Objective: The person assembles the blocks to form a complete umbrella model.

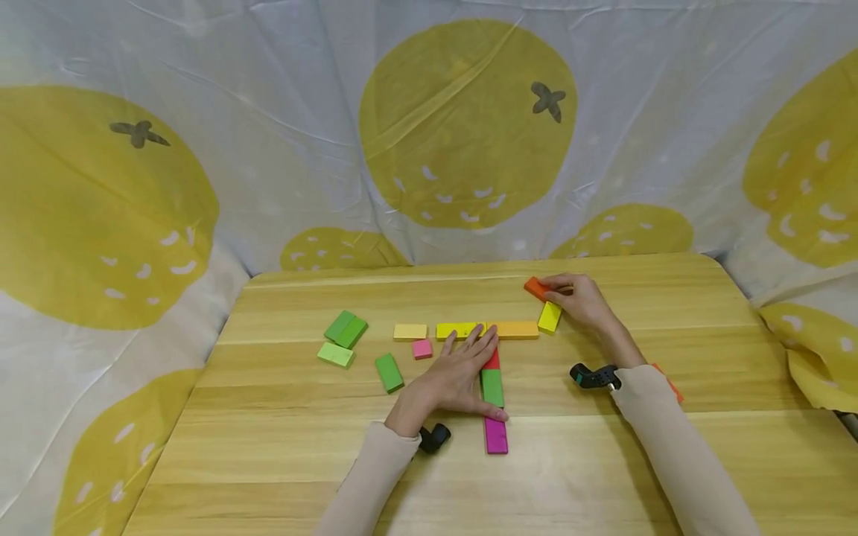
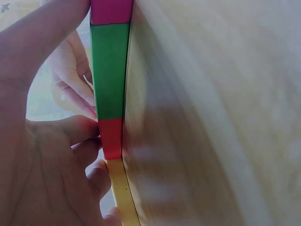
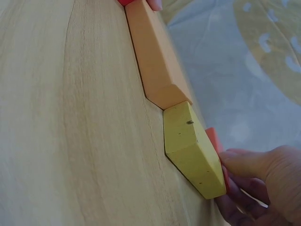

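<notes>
The right hand [image 1: 582,299] pinches an orange-red block [image 1: 535,288] at the upper end of a tilted yellow block [image 1: 550,317]; in the right wrist view the red block [image 3: 214,140] shows behind the yellow one [image 3: 195,153]. An orange block [image 1: 513,330] meets that yellow block's left side. The left hand [image 1: 456,378] lies spread, fingertips on the long yellow block [image 1: 457,330] and near the red block [image 1: 492,358], thumb at the joint of the green block [image 1: 492,388] and magenta block [image 1: 497,436]. These form a column below the row.
Left of the left hand lie a pale yellow block [image 1: 410,332], a pink block [image 1: 421,349], a green block [image 1: 389,373], a light green block [image 1: 336,355] and green blocks [image 1: 345,329]. An orange piece [image 1: 669,383] shows beside the right sleeve. A patterned cloth [image 1: 322,149] hangs behind the table.
</notes>
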{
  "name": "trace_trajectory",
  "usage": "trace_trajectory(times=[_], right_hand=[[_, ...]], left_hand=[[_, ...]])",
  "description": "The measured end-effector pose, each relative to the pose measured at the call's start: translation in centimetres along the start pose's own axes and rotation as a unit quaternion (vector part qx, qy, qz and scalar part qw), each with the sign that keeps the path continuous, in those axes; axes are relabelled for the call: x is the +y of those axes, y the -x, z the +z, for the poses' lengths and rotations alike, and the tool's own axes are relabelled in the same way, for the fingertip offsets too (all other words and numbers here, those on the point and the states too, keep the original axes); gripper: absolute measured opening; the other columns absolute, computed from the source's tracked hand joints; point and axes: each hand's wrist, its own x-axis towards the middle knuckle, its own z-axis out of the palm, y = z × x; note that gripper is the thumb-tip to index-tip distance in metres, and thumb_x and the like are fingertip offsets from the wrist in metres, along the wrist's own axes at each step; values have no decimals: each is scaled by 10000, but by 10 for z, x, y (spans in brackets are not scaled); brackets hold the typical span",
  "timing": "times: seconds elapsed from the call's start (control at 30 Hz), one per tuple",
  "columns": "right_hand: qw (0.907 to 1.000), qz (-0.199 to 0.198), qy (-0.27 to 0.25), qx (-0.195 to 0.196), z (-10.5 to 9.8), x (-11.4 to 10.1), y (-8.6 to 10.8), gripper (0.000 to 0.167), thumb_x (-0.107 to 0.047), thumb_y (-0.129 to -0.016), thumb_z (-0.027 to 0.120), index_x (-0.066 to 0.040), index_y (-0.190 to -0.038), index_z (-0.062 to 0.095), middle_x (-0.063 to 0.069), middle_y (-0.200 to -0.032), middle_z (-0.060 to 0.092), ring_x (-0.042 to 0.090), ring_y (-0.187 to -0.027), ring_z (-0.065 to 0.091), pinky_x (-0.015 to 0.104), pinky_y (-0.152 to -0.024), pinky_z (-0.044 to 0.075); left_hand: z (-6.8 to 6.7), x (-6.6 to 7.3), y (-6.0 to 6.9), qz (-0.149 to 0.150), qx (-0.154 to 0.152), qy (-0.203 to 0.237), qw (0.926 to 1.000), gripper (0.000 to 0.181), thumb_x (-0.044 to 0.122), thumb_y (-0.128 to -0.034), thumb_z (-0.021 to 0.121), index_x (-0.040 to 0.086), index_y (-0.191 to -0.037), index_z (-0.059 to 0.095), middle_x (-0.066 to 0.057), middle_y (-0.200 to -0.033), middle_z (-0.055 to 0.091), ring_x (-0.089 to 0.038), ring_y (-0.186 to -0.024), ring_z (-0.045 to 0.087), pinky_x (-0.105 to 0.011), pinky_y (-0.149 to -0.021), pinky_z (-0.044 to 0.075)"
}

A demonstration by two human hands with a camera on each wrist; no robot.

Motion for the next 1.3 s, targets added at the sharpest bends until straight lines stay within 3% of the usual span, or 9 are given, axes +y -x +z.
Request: trace_trajectory(times=[0.53,0.93,1.1,1.23,1.3], right_hand=[[9999,39,-78,-126,-1,1,1,336,-73,-1040,608,2,-1362,663,279,-1459,576,462,-1254,601,566,-1034,518],[9989,238,-363,-162,-1,1,2,343,-106,-1053,594,-16,-1378,657,259,-1476,566,434,-1287,581,476,-1032,497],[9968,359,-648,-313,-14,1,8,404,-215,-1082,559,-61,-1453,599,227,-1484,574,404,-1324,568,381,-1015,524],[9965,286,-691,-361,-33,3,19,459,-256,-1094,533,-40,-1500,537,239,-1513,541,408,-1382,505,508,-1096,467],[9969,285,-633,-375,-42,4,27,474,-267,-1093,537,-34,-1506,526,242,-1519,531,401,-1386,493,464,-1096,472]], left_hand=[[0,-1,0,14,12,-34,10000,1299,746,-771,757,128,-1677,61,27,-1763,-59,-225,-1637,-61,-577,-1314,-10],[0,-1,0,-13,-8,38,10000,1306,749,-769,757,143,-1678,42,40,-1759,-79,-212,-1634,-80,-566,-1315,-30],[0,1,0,-1,9,55,10000,1308,741,-767,765,136,-1677,46,34,-1759,-77,-221,-1635,-77,-573,-1314,-28],[0,1,0,-9,5,72,10000,1308,738,-767,768,135,-1677,47,32,-1760,-74,-225,-1636,-69,-575,-1313,-26],[0,1,1,-21,-1,75,10000,1306,738,-769,766,138,-1678,45,31,-1760,-72,-223,-1636,-71,-573,-1314,-28]])
